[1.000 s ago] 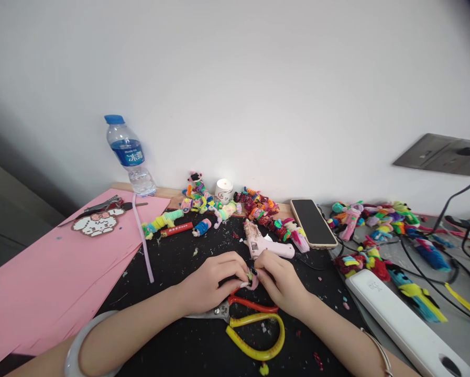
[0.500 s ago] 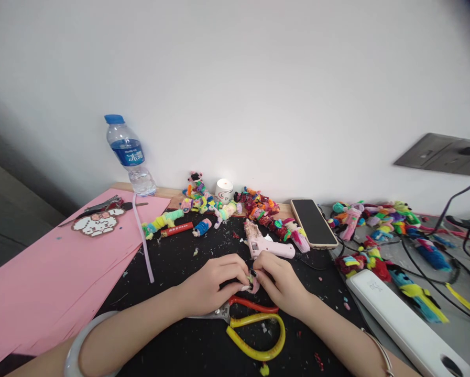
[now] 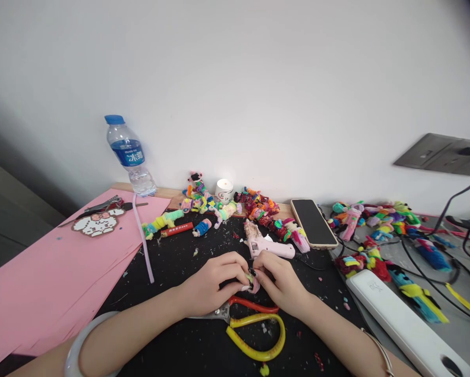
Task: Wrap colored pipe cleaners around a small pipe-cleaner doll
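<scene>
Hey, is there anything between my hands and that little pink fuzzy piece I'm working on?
Nothing visible. The left hand and right hand both pinch the small pink piece directly, above the scissors.

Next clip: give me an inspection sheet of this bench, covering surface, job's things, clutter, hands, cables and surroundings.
Surface: black mat strewn with scraps; pink paper on its left.
Job's things: small pink piece pinched between both hands; scissors lie just below them.
Clutter: glue gun, phone, bottle, red pen, white jar, fuzzy figures, more of them on the right, white case.
Hands: left hand and right hand both closed on the piece, fingertips meeting.
Cables: black cables run across the right side.
Surroundings: white wall; grey wall plate at right.
</scene>
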Demonstrator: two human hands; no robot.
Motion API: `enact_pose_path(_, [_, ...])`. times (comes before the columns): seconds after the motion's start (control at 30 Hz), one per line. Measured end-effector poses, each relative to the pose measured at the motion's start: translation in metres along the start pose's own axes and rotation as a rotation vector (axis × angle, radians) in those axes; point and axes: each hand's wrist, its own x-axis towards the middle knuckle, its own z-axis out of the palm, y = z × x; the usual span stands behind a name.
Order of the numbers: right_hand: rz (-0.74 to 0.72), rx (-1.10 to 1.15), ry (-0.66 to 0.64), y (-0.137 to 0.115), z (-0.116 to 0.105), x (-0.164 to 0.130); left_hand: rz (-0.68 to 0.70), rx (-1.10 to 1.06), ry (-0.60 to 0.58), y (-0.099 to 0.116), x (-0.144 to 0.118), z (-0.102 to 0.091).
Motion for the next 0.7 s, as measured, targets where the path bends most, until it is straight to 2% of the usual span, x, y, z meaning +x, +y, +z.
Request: enact_pose_path(0.7, [0.075,0.043,-0.018,-0.0023,-0.0007,-0.0004,-0.005,0.006,0.033,0.0004,0.0,0.0002])
